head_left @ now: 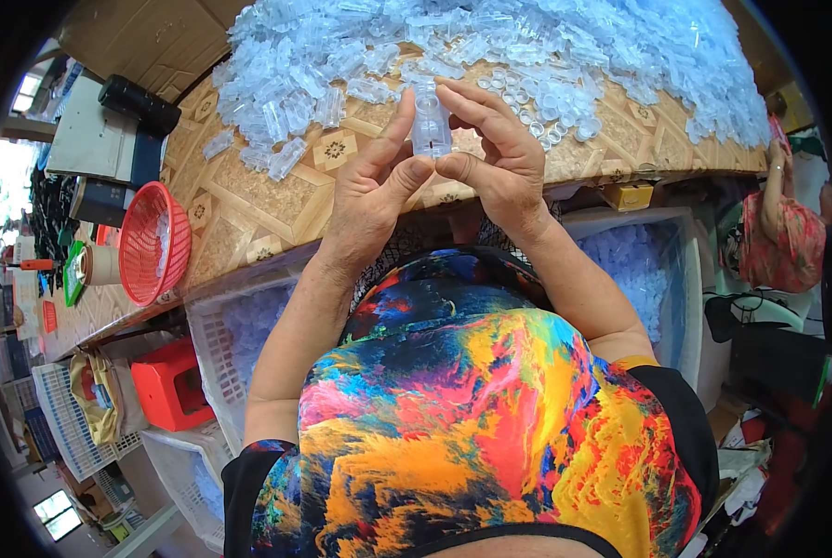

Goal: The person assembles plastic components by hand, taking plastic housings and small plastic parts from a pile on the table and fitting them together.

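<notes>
Between both hands, above the near edge of the table, I hold a clear plastic case [432,126], small and oblong. My left hand [376,177] grips its left side with thumb and fingers. On the other side my right hand [501,153] pinches it, thumb at the lower end and index finger at the top. Beyond my hands spreads a big heap of similar clear plastic pieces [490,37]. Several small round clear parts [551,116] lie right of my right hand.
The table [248,200] has a patterned cover. A red basket [155,244] stands at its left edge. Crates with plastic pieces, a left crate [216,344] and a right crate [681,270], sit below. A red stool [172,383] is lower left. Another person [778,232] sits far right.
</notes>
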A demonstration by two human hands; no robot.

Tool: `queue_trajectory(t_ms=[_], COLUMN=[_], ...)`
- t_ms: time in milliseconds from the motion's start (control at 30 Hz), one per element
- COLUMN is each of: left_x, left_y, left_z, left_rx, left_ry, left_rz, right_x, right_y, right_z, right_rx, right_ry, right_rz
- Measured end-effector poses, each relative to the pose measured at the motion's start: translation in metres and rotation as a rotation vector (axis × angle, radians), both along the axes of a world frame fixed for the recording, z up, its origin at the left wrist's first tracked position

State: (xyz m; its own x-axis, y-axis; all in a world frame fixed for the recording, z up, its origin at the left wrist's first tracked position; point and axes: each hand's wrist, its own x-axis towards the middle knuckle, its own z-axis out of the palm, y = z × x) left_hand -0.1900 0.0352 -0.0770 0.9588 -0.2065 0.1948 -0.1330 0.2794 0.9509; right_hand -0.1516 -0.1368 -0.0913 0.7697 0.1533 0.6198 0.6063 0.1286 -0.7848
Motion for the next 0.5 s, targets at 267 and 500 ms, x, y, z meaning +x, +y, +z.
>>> queue_trajectory(t_ms=[267,500], left_x=[0.0021,0.0043], left_y=[0.0020,-0.0009], left_z=[0.0045,0.0039], left_rx=[0.149,0.143], left_ry=[-0.054,-0.072], left_rz=[0.059,0.101], right_x=[0.0034,0.0051], right_y=[-0.0030,-0.0028], right_z=[-0.0038,-0.0051], right_rx=[-0.047,0.028], right_ry=[-0.078,0.092], right_rz=[-0.044,0.050])
